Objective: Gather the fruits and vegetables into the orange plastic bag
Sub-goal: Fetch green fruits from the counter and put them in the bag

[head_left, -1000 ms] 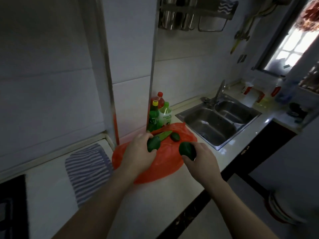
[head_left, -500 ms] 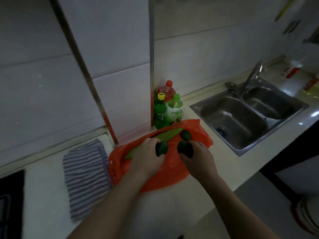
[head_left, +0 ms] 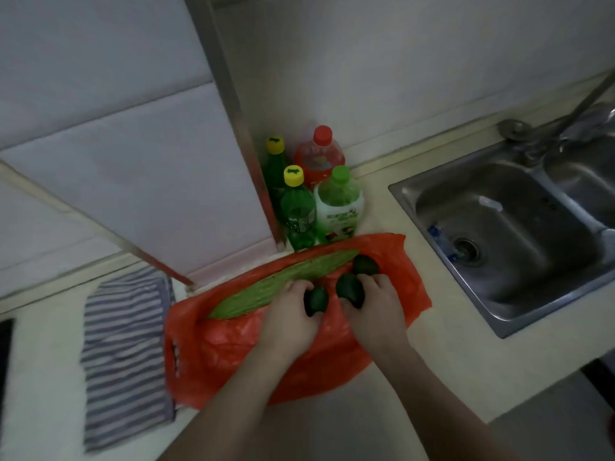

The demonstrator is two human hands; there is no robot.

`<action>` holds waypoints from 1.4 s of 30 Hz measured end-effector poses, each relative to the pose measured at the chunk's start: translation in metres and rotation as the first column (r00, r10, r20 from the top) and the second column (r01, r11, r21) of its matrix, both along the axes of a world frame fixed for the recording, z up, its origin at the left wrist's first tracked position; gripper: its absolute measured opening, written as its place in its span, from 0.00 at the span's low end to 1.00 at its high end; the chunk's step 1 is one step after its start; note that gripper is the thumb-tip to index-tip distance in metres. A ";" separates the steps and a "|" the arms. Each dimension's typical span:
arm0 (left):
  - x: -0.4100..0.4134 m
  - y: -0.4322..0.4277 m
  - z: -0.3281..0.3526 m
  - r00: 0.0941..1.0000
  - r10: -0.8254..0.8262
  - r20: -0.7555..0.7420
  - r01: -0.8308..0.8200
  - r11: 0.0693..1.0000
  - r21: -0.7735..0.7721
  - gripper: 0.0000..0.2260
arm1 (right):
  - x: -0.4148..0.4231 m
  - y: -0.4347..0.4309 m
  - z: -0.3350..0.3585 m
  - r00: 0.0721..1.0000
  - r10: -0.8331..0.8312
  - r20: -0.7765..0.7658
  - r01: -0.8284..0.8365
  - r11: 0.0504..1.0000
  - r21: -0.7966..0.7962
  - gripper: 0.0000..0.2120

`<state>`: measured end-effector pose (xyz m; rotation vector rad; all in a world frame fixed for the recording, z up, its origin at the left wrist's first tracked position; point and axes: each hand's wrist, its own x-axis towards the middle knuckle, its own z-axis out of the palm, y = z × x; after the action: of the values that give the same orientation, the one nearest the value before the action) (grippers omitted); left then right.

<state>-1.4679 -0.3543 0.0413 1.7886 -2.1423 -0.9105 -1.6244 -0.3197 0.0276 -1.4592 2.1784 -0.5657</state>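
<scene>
An orange plastic bag point(head_left: 233, 347) lies flat on the counter. A long ridged green gourd point(head_left: 283, 287) lies across its far side. My left hand point(head_left: 289, 317) grips a dark green round fruit point(head_left: 316, 300) over the bag. Beside it my right hand point(head_left: 376, 311) grips a second dark green fruit point(head_left: 349, 289). A third dark green fruit point(head_left: 365, 265) rests on the bag just beyond my right fingers.
Several plastic bottles point(head_left: 319, 197) stand in the corner behind the bag. A steel sink point(head_left: 519, 234) with a tap lies to the right. A striped cloth point(head_left: 123, 354) lies left of the bag. The counter's front edge runs along the lower right.
The view tilted down and closer to the counter. Both hands carried their green fruits toward each other, low over the middle of the bag.
</scene>
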 end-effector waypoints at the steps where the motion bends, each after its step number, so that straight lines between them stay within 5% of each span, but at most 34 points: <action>1: -0.004 -0.002 -0.005 1.000 0.010 0.004 -0.010 1.000 0.006 0.21 | -0.002 -0.003 -0.005 1.000 0.003 0.001 -0.003 1.000 0.000 0.24; 9: -0.018 -0.012 -0.030 0.998 0.062 0.018 -0.062 0.998 0.004 0.21 | -0.003 -0.016 -0.025 1.000 0.021 -0.003 -0.021 1.000 -0.007 0.29; 24: -0.026 -0.009 -0.042 0.996 0.087 0.038 -0.083 0.993 -0.078 0.18 | -0.001 -0.021 -0.039 0.995 0.068 -0.073 -0.072 0.996 -0.048 0.23; 42: 0.009 0.004 -0.015 0.995 -0.080 0.051 0.085 0.991 -0.104 0.26 | 0.005 0.001 -0.005 0.965 0.187 -0.186 -0.184 0.982 0.031 0.24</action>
<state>-1.4588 -0.3502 0.0264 1.6985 -2.2638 -0.7642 -1.6195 -0.3190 0.0230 -1.7495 2.1470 -0.3589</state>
